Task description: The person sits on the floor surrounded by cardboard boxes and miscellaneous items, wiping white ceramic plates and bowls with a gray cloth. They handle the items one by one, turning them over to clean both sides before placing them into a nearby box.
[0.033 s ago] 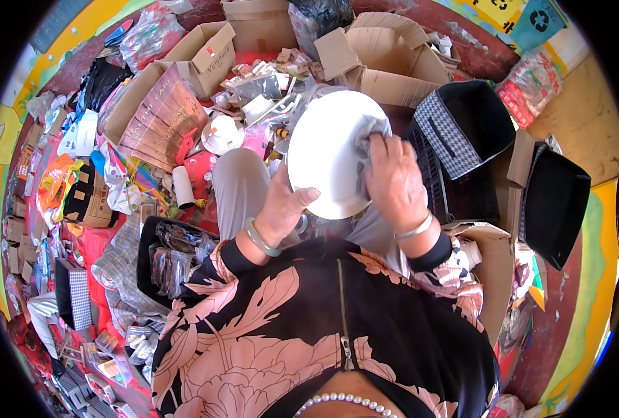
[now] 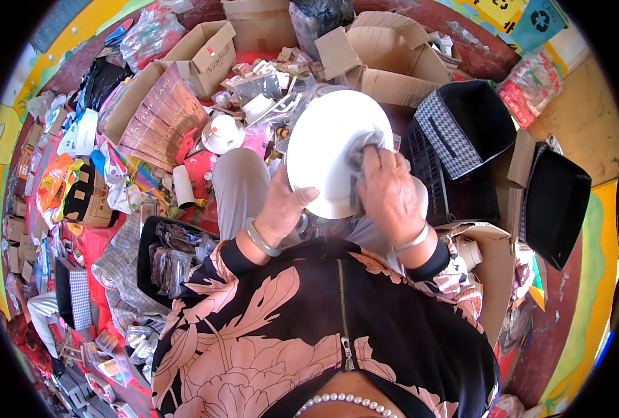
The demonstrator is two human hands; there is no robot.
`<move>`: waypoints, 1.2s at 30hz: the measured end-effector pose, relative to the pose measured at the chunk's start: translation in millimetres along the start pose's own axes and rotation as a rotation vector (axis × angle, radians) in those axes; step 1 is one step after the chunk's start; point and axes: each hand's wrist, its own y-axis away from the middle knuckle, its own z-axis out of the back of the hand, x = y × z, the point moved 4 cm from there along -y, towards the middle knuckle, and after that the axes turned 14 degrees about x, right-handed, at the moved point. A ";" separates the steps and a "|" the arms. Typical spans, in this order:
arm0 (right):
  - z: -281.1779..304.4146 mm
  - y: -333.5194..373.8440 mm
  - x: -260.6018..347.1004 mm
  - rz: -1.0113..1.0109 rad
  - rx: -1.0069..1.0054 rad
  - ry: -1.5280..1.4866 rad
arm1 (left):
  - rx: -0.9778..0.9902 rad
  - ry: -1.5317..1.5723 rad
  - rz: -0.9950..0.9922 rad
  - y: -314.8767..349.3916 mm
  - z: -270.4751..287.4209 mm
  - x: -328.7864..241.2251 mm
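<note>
A white round plate (image 2: 327,150) is held up before me, tilted, above my lap. My left hand (image 2: 281,209) grips its lower left rim, with the thumb over the front and the fingers behind it. My right hand (image 2: 391,188) is closed on a grey cloth (image 2: 366,145) and presses it against the right part of the plate's face. The cloth is crumpled and partly hidden under the fingers. Beyond the plate, to the left, lies a white cup-like piece with a wide rim (image 2: 222,134).
Open cardboard boxes (image 2: 400,87) stand ahead, beside a heap of small mixed goods. Black bins with houndstooth trim (image 2: 449,136) are at right, near another carton (image 2: 487,258). At left lie a black tray of wrapped items (image 2: 158,279), a white roll (image 2: 183,187) and bags.
My right hand and the cloth have shifted a little to the left and down, from near the plate's right rim toward its middle. The left hand and plate stay in place.
</note>
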 end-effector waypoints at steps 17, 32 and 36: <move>16.6 -20.5 -7.3 0.119 -0.199 0.030 | -0.016 -0.009 -0.061 2.5 4.4 -2.0; 31.0 -32.5 24.6 0.440 -0.357 -0.347 | 0.065 0.081 0.047 -0.1 -1.4 6.9; 21.7 -18.3 39.5 0.625 -0.016 -0.382 | 0.066 0.135 0.048 -1.4 17.1 -3.1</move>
